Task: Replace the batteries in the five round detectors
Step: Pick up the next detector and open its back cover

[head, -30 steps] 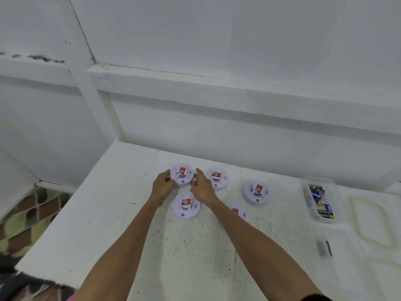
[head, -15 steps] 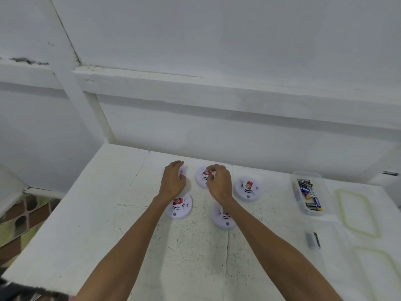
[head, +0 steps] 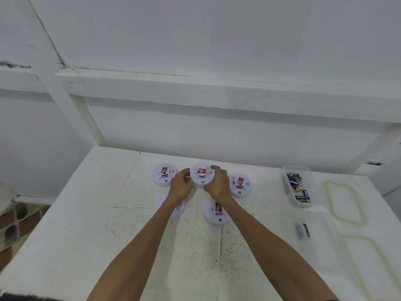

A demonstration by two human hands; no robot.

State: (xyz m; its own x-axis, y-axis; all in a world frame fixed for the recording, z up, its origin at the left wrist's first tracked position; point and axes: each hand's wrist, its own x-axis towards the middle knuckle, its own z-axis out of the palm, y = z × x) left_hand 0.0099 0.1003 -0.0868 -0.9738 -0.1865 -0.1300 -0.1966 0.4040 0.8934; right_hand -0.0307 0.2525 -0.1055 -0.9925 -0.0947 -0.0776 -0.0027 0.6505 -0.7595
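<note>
Grip shifted rightward; left hand point(head: 181, 187) and right hand point(head: 218, 184) now clamped on middle round white plastic detector point(head: 201, 177); previous round white detector point(head: 164, 174) left of grip; likely opening next.

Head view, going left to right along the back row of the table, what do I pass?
far-left detector → left hand → held detector → right hand → right-side detector → clear battery box → green ring
</note>
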